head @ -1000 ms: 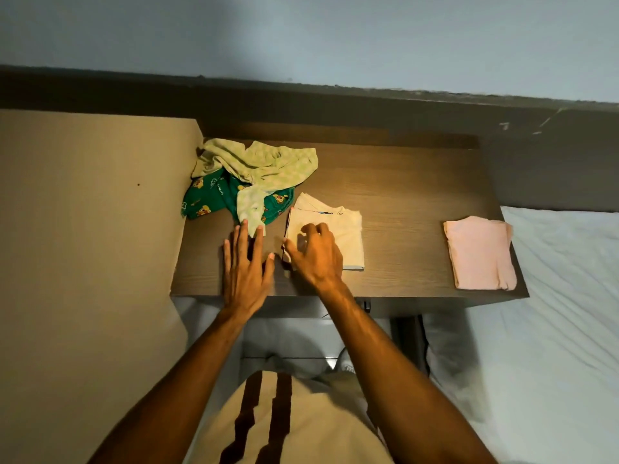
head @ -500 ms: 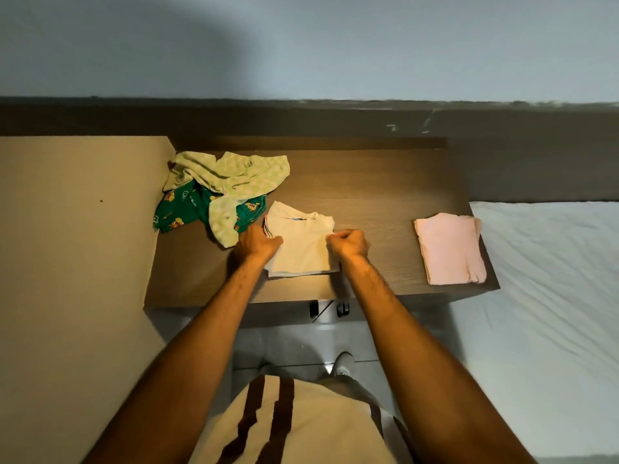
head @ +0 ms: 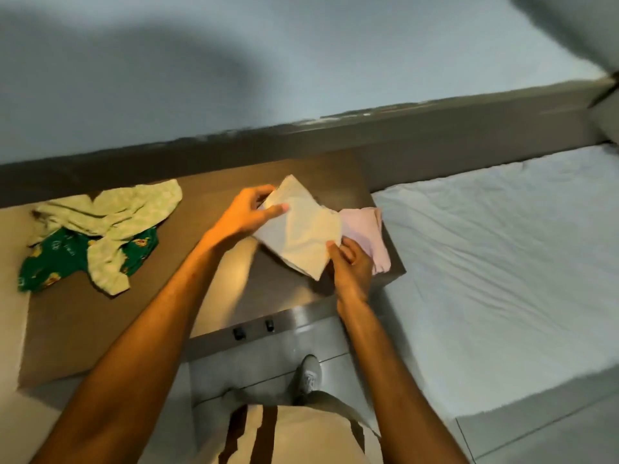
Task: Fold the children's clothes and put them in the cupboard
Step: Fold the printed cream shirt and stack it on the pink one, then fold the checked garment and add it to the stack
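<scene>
A folded cream garment is held above the right part of the dark wooden table. My left hand grips its upper left edge and my right hand grips its lower right corner. Behind it, partly hidden, a folded pink garment lies at the table's right end. At the table's left end an unfolded pale green garment lies over a dark green printed one.
A bed with a white sheet lies to the right of the table. A beige panel borders the table on the left. A dark ledge and a pale wall run behind. My shoe stands on the grey floor.
Both hands have lifted the folded cream garment off the table and carried it right, over the pink garment. The view has swung right and tilted.
</scene>
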